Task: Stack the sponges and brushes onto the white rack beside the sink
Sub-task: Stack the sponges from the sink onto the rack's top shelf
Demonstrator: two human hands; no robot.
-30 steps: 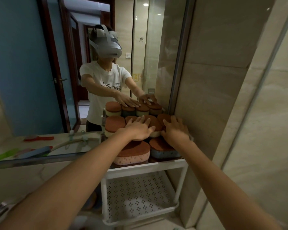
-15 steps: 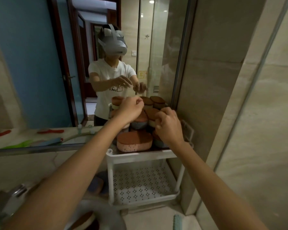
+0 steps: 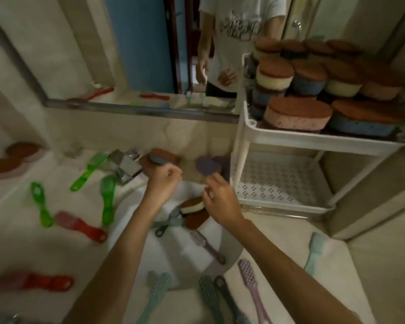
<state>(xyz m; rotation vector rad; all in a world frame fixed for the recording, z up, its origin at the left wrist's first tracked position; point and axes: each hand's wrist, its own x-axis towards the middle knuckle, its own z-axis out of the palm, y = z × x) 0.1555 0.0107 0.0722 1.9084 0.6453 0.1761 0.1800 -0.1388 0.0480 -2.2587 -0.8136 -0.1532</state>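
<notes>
The white rack (image 3: pixel 323 138) stands at the right; its top tier holds several brown-topped sponges (image 3: pixel 298 114), and its perforated lower tier (image 3: pixel 278 183) holds nothing. My left hand (image 3: pixel 164 181) is a closed fist over the sink's back edge, with nothing in it. My right hand (image 3: pixel 218 199) hovers with loose fingers just above a brown-and-cream sponge (image 3: pixel 192 206) in the sink (image 3: pixel 173 249). Behind the hands lie a brown sponge (image 3: pixel 164 157) and purple sponges (image 3: pixel 208 167). Green brushes (image 3: pixel 41 204), red brushes (image 3: pixel 80 225) and a lilac brush (image 3: pixel 253 288) lie around the basin.
A chrome faucet (image 3: pixel 126 167) stands just left of my left hand. More sponges (image 3: pixel 9 160) sit at the far left of the counter. A mint brush (image 3: pixel 313 251) lies at the right, below the rack. A mirror (image 3: pixel 150 43) runs along the back wall.
Both hands left the sponges on the rack's top tier and dropped to the sink. My view swung down from the rack to the counter.
</notes>
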